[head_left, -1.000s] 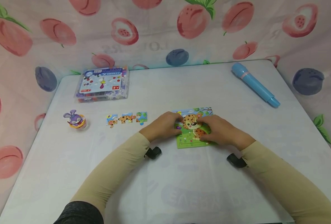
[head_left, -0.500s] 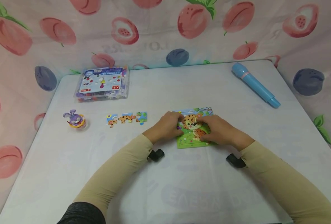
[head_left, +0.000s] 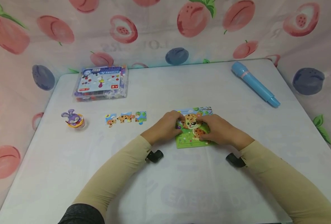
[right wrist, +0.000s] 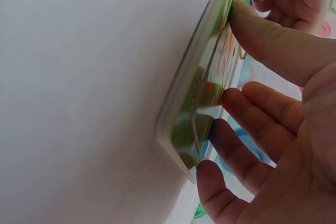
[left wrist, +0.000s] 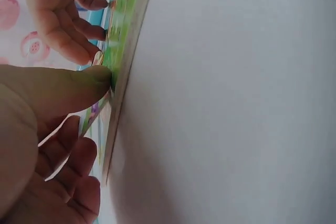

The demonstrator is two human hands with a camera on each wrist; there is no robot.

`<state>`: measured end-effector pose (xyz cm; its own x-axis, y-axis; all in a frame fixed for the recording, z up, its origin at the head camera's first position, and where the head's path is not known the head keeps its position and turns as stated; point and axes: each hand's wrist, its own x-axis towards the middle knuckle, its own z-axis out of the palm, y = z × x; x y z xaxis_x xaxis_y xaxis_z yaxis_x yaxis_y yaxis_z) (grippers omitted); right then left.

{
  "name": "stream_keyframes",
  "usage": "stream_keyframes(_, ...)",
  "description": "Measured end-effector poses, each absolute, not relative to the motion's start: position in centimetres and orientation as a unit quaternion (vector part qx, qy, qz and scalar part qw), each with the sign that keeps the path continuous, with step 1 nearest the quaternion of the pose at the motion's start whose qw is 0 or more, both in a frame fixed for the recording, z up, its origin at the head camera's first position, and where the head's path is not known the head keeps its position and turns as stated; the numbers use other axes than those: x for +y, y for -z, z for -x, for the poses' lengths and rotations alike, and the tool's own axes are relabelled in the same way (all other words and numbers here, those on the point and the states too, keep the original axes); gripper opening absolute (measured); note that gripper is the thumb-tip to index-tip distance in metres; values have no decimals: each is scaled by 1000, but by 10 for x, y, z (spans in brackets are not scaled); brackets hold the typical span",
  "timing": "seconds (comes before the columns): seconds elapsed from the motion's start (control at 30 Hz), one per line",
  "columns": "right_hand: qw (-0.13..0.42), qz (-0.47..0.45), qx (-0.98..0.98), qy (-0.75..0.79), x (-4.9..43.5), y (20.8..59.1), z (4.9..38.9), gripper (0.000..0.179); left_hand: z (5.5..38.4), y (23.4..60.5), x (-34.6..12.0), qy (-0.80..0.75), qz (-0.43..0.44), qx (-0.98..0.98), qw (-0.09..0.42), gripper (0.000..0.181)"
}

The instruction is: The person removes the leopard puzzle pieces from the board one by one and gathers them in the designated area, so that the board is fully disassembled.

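A jigsaw puzzle (head_left: pixel 192 141) with a spotted leopard on green grass lies on the table between my hands, in a thin board. At its left side my left hand (head_left: pixel 166 126) pinches a puzzle piece (left wrist: pixel 90 116) between thumb and fingers; the piece tilts up from the board in the left wrist view. My right hand (head_left: pixel 220 129) grips the puzzle from the right, its thumb on the picture and its fingertips along the raised edge of the pieces in the right wrist view. The hands cover both sides of the picture.
Three loose puzzle pieces (head_left: pixel 124 117) lie in a row to the left. Beyond them are a purple rabbit toy (head_left: pixel 73 119) and a clear box (head_left: pixel 99 81) of small parts. A light blue toy microphone (head_left: pixel 255 84) lies at the back right.
My left hand has shifted very slightly at the puzzle's left edge, and the head view has moved a little. The right hand and the puzzle stay in place.
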<state>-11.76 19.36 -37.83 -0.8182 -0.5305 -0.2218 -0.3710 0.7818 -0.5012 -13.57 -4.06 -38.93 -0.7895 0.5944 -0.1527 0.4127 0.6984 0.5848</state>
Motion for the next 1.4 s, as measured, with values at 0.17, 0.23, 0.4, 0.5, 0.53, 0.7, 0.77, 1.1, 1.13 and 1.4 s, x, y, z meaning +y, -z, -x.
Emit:
stream_keyframes(0.17, 181, 242, 928, 219, 193, 377, 118, 69, 137, 390, -43, -276, -281, 902, 173, 44)
stream_keyframes(0.23, 182, 241, 928, 220, 193, 377, 118, 69, 137, 390, -43, -274, -282, 902, 175, 44)
stream_keyframes(0.4, 183, 242, 927, 222, 193, 377, 118, 68, 136, 388, -43, -274, -282, 902, 177, 44)
stream_keyframes(0.5, 184, 242, 927, 222, 193, 378, 119, 68, 135, 388, -43, -279, -280, 900, 182, 45)
stream_keyframes(0.53, 183, 242, 927, 222, 193, 378, 119, 68, 135, 388, -43, -280, -278, 900, 184, 46)
stream_keyframes(0.7, 180, 246, 927, 218, 193, 378, 119, 67, 137, 388, -43, -272, -277, 902, 191, 48)
stream_keyframes(0.77, 181, 245, 928, 216, 193, 378, 119, 67, 138, 387, -43, -264, -282, 902, 195, 50)
stream_keyframes(1.1, 187, 239, 928, 215, 192, 376, 119, 67, 137, 385, -47, -256, -292, 904, 181, 54)
stream_keyframes(1.13, 187, 239, 928, 215, 192, 376, 119, 67, 137, 384, -49, -259, -290, 904, 176, 54)
stream_keyframes(1.4, 191, 228, 931, 211, 190, 376, 119, 69, 135, 374, -67, -255, -286, 913, 143, 51)
